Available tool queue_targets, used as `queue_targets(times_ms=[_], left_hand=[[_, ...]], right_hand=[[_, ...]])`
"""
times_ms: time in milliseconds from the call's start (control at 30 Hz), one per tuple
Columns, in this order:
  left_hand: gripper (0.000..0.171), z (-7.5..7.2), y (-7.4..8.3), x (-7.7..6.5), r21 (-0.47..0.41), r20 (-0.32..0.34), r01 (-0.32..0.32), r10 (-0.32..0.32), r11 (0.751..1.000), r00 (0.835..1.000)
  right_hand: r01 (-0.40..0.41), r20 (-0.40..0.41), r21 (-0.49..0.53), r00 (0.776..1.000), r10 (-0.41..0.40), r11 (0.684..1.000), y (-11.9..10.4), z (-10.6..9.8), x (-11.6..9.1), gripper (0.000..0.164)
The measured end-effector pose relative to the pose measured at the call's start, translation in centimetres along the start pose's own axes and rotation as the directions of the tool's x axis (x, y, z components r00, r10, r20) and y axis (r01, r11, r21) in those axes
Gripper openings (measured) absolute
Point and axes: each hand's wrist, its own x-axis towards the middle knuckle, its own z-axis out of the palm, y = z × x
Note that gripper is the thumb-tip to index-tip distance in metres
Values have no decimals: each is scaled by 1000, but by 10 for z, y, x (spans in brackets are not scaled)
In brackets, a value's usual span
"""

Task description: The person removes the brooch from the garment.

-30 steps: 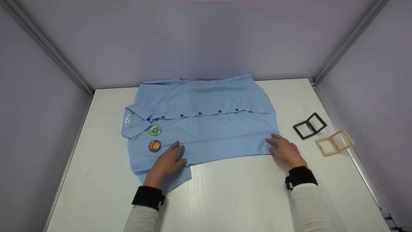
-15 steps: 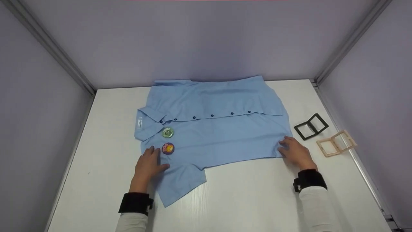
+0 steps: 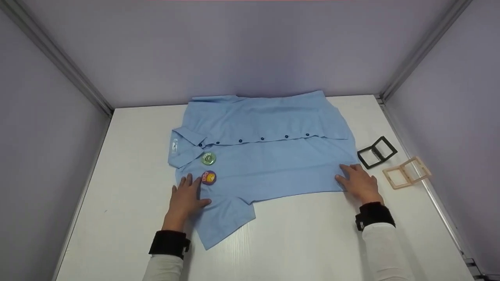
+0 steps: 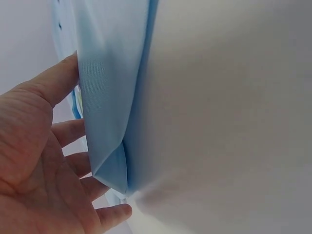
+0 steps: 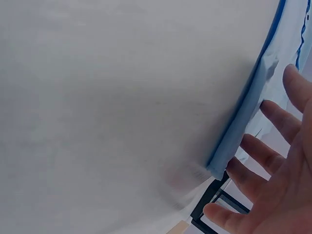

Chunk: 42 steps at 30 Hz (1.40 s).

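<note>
A light blue button-up shirt (image 3: 273, 164) lies on the white table, its collar to the left and a short sleeve pointing toward the front. My left hand (image 3: 185, 201), fingers spread, rests on the shirt near the shoulder, beside a purple and yellow badge (image 3: 209, 177). A green badge (image 3: 208, 158) sits just above that one, below the collar (image 3: 183, 148). Over at the lower hem corner, my right hand (image 3: 359, 183) touches the cloth with its fingers extended. Both wrist views show the shirt's edge against spread fingers, with nothing pinched.
To the right of the shirt a black folding frame (image 3: 377, 152) stands partly unfolded, close to my right hand. Beside it is a light wooden folding frame (image 3: 406, 173). Grey panels enclose the white table (image 3: 297, 242) at the back and sides.
The shirt has shifted to the right. My left hand has moved left from the side seam to the shoulder, uncovering the sleeve. My right hand has shifted right with the hem.
</note>
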Motion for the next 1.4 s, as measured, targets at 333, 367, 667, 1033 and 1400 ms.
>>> queue_targets(times_ms=[333,367,667,1033,1400], left_hand=[[88,4,-3,-2,-7,-24,-3,3,1000,1000],[88,4,-3,-3,-9,-27,-4,4,1000,1000],[90,3,0,-6,2,-26,9,-9,1000,1000],[90,5,3,-4,-6,-18,14,-14,1000,1000],[95,7,3,-5,-4,-13,8,-8,1000,1000]], right_hand=[[-34,-17,-36,999,33,999,-12,-1,-1,60],[-42,-12,-47,999,42,998,-17,-2,0,60],[71,-19,-101,997,-74,992,-91,19,13,58],[425,72,-159,905,-419,891,-205,68,9,58],[398,141,-132,914,-380,908,-242,86,15,72]])
